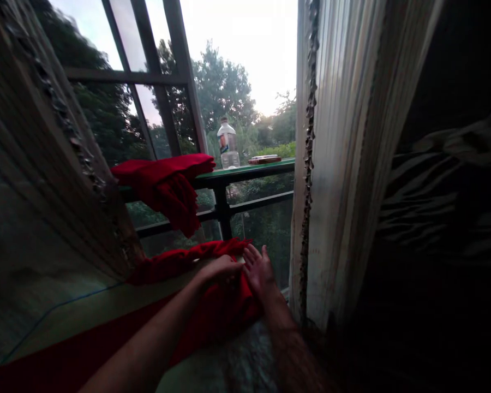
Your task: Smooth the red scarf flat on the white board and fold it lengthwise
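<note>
A long red scarf (pixel 216 311) with a fringed end lies across the pale surface below the window, its upper part bunched near the railing. My left hand (pixel 223 267) is over it with curled fingers closed on the cloth; shadow partly hides the fingertips. Just to the right, my right hand (pixel 259 268) is open, palm turned toward the left hand and fingers stretched upward. It is beside the scarf's right edge, close to the left fingertips. Another red fringed cloth (pixel 167 183) hangs folded over the ledge, apart from both hands.
A clear plastic bottle (pixel 228 144) and a small flat object (pixel 264 159) stand on the green window ledge (pixel 245 170). Dark railing bars run below it. Striped curtains hang left (pixel 36 142) and right (pixel 343 136). A zebra-striped fabric (pixel 425 191) is in shadow at far right.
</note>
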A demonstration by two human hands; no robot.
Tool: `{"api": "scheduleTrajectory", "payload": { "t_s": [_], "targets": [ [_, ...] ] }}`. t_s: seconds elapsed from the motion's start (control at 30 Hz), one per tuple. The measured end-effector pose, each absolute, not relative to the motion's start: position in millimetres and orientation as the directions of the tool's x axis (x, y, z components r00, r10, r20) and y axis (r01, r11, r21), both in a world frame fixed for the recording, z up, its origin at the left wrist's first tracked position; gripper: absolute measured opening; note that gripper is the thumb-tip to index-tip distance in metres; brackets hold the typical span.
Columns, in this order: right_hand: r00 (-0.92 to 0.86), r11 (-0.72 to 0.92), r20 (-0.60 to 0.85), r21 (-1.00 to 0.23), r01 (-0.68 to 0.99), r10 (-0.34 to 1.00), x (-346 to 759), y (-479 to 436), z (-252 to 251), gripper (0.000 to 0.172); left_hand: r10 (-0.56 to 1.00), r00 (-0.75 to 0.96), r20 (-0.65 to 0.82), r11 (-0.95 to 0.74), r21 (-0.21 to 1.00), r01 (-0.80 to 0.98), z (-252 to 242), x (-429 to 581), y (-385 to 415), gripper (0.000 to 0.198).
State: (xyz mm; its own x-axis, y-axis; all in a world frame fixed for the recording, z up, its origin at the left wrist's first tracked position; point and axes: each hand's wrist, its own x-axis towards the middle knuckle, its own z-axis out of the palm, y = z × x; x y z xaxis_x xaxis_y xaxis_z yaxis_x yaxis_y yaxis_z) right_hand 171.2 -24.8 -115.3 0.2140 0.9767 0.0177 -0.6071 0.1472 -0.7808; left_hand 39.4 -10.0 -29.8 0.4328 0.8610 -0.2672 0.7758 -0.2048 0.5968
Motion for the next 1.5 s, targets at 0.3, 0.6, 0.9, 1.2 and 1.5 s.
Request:
{"api": "scheduleTrajectory", "payload": {
  "t_s": [0.3,0.6,0.9,1.2,1.5],
  "targets": [
    [0.346,0.320,0.298,-0.948,-0.007,0.890,184,-47,-94,0.073,0.806,0.588,0.066,-0.547,0.461,0.699,-36,1,-23,0.039],
    [-0.219,0.419,0.368,-0.655,0.628,0.904,111,-66,-87,0.052,0.856,0.516,0.017,-0.506,0.226,0.832,-74,-114,-32,0.060],
    [-0.348,0.365,0.112,-0.345,0.865,0.931,122,-62,-106,0.079,0.952,0.303,-0.040,-0.294,0.150,0.944,-104,-246,-79,0.066],
    [-0.341,0.342,0.044,-0.208,0.916,0.939,131,-60,-115,0.078,0.960,0.280,-0.023,-0.271,0.193,0.943,-100,-261,-114,0.070],
    [-0.335,0.355,0.149,-0.130,0.926,0.930,146,-52,-137,0.070,0.949,0.316,-0.018,-0.302,0.252,0.920,-100,-262,-121,0.071]
  ]
}}
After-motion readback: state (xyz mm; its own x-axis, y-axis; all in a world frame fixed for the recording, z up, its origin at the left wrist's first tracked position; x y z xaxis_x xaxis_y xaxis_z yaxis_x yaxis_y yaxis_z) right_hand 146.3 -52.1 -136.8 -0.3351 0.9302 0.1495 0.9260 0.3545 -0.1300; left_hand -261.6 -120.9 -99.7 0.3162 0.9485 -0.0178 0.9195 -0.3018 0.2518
